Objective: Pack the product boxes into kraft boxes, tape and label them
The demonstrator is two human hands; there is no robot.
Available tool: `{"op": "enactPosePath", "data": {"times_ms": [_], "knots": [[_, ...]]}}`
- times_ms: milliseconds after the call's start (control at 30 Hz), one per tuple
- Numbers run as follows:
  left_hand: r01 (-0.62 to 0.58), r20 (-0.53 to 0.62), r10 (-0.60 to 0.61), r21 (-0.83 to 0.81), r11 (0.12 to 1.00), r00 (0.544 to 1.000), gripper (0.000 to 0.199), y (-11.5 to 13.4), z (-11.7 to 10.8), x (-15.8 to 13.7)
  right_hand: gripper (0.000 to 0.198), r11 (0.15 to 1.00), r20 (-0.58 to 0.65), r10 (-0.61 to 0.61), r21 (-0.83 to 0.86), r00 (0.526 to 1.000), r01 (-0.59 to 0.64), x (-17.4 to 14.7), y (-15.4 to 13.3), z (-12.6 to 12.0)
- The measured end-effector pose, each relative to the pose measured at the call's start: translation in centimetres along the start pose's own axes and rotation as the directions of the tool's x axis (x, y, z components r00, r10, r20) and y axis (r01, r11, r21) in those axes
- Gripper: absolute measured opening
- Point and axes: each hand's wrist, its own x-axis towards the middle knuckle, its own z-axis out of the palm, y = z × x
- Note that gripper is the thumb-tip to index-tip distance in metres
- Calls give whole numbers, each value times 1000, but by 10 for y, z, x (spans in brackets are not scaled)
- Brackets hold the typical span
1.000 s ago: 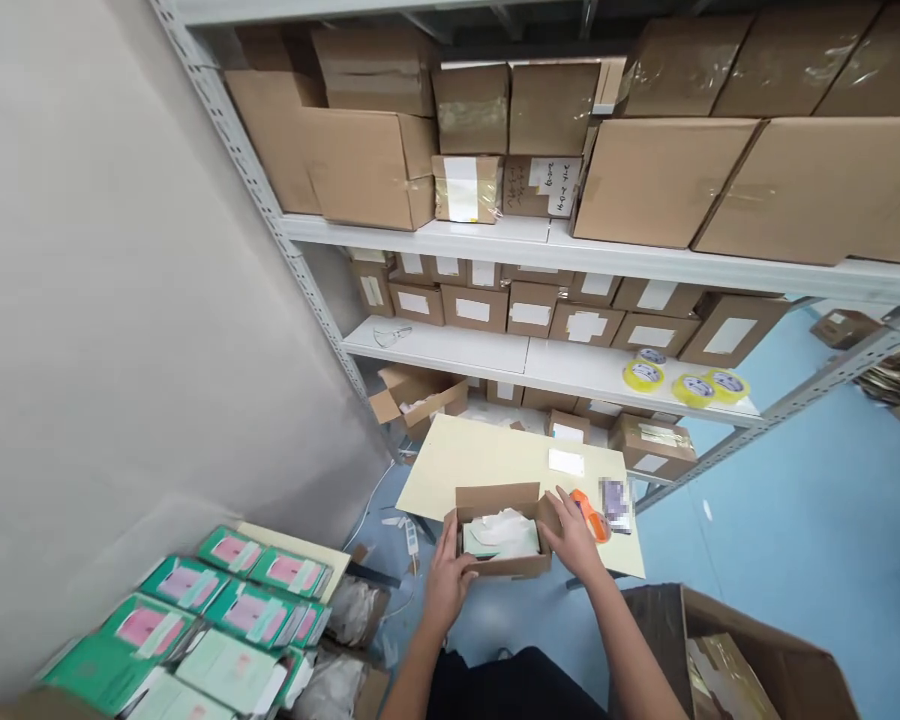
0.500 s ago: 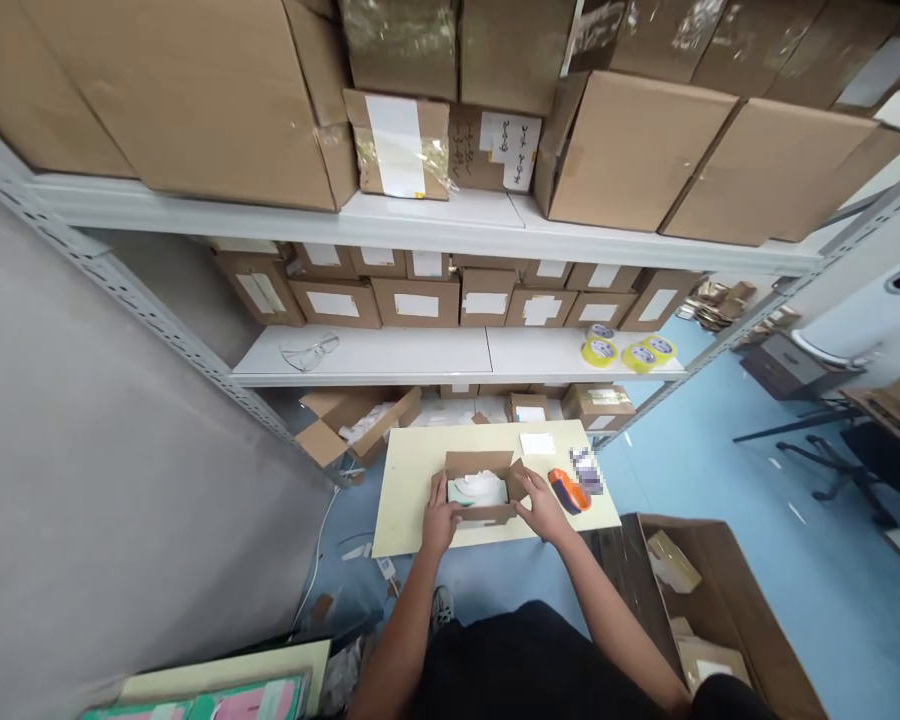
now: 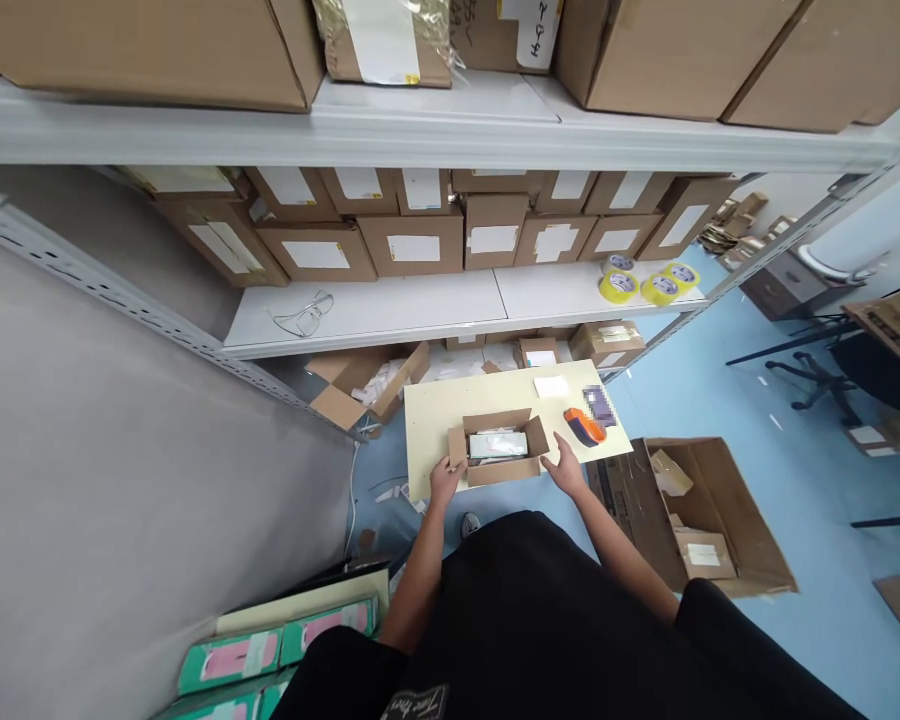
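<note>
An open cardboard box (image 3: 504, 472) sits on the pale yellow table with its flaps folded outward. Inside it lies a pale green and white packet (image 3: 498, 445), with some white material around it. My left hand (image 3: 445, 482) grips the lower edge of the box's left flap, thumb and fingers closed on it. My right hand (image 3: 566, 468) is just off the right flap, fingers apart and holding nothing. To the right of that hand is an orange and dark purple tape dispenser (image 3: 585, 427).
White paper (image 3: 551, 387) lies at the back of the table (image 3: 429, 420). Yellow tape rolls (image 3: 619, 286) and glasses (image 3: 304, 315) rest on the shelf ahead. A large open carton (image 3: 750, 520) stands at right; green and pink packs (image 3: 240, 658) are at lower left.
My view has tilted further down. White crumpled material over the box's contents now lies lower, showing more of the packet. My right hand has come away from the right flap.
</note>
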Motion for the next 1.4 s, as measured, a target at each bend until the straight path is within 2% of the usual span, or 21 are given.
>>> {"op": "enactPosePath", "data": {"times_ms": [67, 133, 200, 233, 300, 367, 467, 567, 667, 767, 867, 933, 1000, 1067, 1133, 1233, 1300, 1400], "knots": [[-150, 49, 147, 59, 987, 988, 53, 9, 4, 2, 77, 997, 1, 70, 32, 998, -70, 2, 2, 3], [-280, 194, 240, 215, 936, 951, 68, 19, 10, 3, 78, 992, 23, 120, 45, 993, -120, 6, 0, 4], [-373, 367, 230, 387, 843, 901, 89, 24, 17, 0, 79, 991, 60, 127, 36, 990, -129, 10, -3, 5], [-394, 415, 200, 458, 797, 888, 99, 24, 19, -2, 79, 993, 83, 113, 29, 990, -116, 12, -6, 5], [-403, 442, 156, 547, 734, 884, 111, 19, 24, -10, 79, 998, 152, 60, 19, 987, -64, 16, -12, 8], [-399, 422, 160, 571, 718, 892, 111, 11, 28, -19, 80, 1000, 263, 5, 14, 965, -9, 16, -16, 15], [-398, 398, 192, 538, 743, 897, 103, 5, 29, -21, 89, 999, 413, -43, 6, 910, 44, 12, -18, 28], [-410, 448, 199, 446, 795, 872, 100, 10, 20, -8, 103, 998, 451, -63, 7, 890, 66, 5, -14, 33], [-362, 520, 161, 312, 878, 839, 96, 18, 5, 11, 101, 997, 437, -77, 56, 896, 58, 3, -8, 26], [-275, 504, 140, 204, 940, 852, 78, 23, -3, 22, 72, 981, 394, -56, 195, 917, -24, 7, -4, 19], [-205, 328, 147, 149, 967, 933, 56, 25, 5, 23, 53, 915, 246, 119, 348, 962, -202, 15, -3, 23], [-162, 124, 144, 154, 975, 982, 58, 24, 17, 18, 52, 877, 59, 285, 385, 957, -285, 19, -3, 31], [-134, -57, 149, 203, 970, 987, 67, 25, 29, 13, 49, 878, -104, 374, 358, 922, -316, 20, -2, 42], [-128, -136, 174, 291, 948, 975, 74, 29, 38, 10, 46, 893, -156, 394, 299, 906, -337, 19, -1, 53], [-146, -108, 203, 392, 908, 973, 80, 38, 39, 11, 43, 897, -127, 408, 241, 904, -371, 17, 1, 61], [-246, 38, 264, 511, 824, 964, 93, 59, 29, 23, 43, 893, -84, 434, 169, 897, -416, 18, 3, 64], [-356, 162, 321, 549, 756, 933, 99, 74, 19, 34, 49, 897, -63, 435, 123, 898, -425, 21, 3, 62], [-482, 326, 355, 563, 671, 876, 97, 88, 6, 49, 60, 890, -18, 454, 44, 891, -453, 29, 0, 56]]}}
